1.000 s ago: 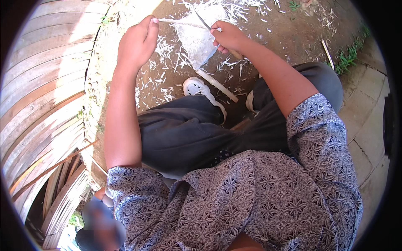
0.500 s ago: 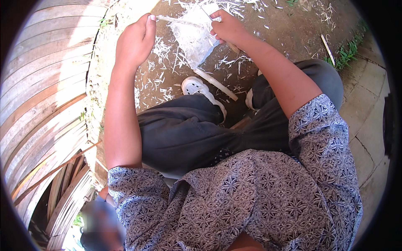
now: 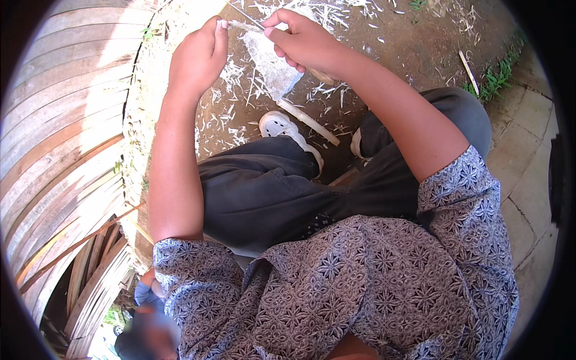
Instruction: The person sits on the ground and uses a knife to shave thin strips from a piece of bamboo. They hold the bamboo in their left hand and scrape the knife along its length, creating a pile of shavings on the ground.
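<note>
My left hand (image 3: 199, 57) is closed, thumb on top, around the end of a thin pale strip (image 3: 242, 26), apparently of wood or bamboo. My right hand (image 3: 309, 47) grips a knife (image 3: 245, 14); its narrow blade points up and to the left, and the wooden handle sticks out below the palm. Blade and strip meet near my right fingertips, though the exact contact is hidden there. Under both hands a whitish, translucent-looking sheet or slab (image 3: 270, 63) lies on the ground.
Pale shavings (image 3: 234, 75) are scattered over the brown soil. One pale stick (image 3: 309, 121) rests by my white shoe (image 3: 277, 125). Curved wooden slats (image 3: 78, 78) line the left side, with a person (image 3: 147, 330) behind at lower left. Paving tiles (image 3: 522, 156) and grass (image 3: 497, 78) are at right.
My right hand has moved left with the knife, closer to my left hand, leaving less of the strip visible between them. The left hand has barely shifted.
</note>
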The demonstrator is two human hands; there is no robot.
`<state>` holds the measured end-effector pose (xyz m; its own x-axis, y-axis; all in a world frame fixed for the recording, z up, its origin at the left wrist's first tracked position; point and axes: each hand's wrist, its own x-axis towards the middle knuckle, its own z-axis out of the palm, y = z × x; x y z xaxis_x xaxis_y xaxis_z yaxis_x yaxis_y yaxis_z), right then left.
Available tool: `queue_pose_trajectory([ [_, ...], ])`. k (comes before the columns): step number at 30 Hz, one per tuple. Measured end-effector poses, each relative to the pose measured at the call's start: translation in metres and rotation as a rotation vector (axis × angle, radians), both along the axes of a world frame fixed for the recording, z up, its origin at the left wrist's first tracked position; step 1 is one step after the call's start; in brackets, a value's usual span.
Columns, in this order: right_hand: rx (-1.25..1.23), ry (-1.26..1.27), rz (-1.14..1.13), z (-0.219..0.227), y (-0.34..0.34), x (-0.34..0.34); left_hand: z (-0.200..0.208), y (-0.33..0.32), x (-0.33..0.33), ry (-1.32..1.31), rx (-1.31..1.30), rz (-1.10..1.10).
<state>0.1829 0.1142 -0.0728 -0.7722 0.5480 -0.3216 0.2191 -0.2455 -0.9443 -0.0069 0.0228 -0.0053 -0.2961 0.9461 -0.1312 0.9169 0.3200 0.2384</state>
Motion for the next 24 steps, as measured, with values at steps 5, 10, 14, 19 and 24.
queue_pose_trajectory([
  [5,0.103,-0.013,0.015,0.005,0.000,-0.005,-0.007,0.001,0.004,0.026,0.063,-0.070],
  [10,0.191,-0.161,0.029,-0.015,-0.001,0.003,-0.011,-0.001,0.001,0.033,0.101,-0.104],
  [14,0.390,-0.184,-0.021,-0.074,0.001,0.008,-0.011,0.000,0.000,0.028,0.090,-0.090],
  [19,0.369,-0.259,0.023,-0.088,0.005,0.013,-0.016,-0.005,-0.008,0.044,0.084,-0.054],
  [24,0.192,-0.578,0.074,-0.121,0.019,0.044,-0.012,-0.007,-0.014,-0.013,0.043,0.029],
])
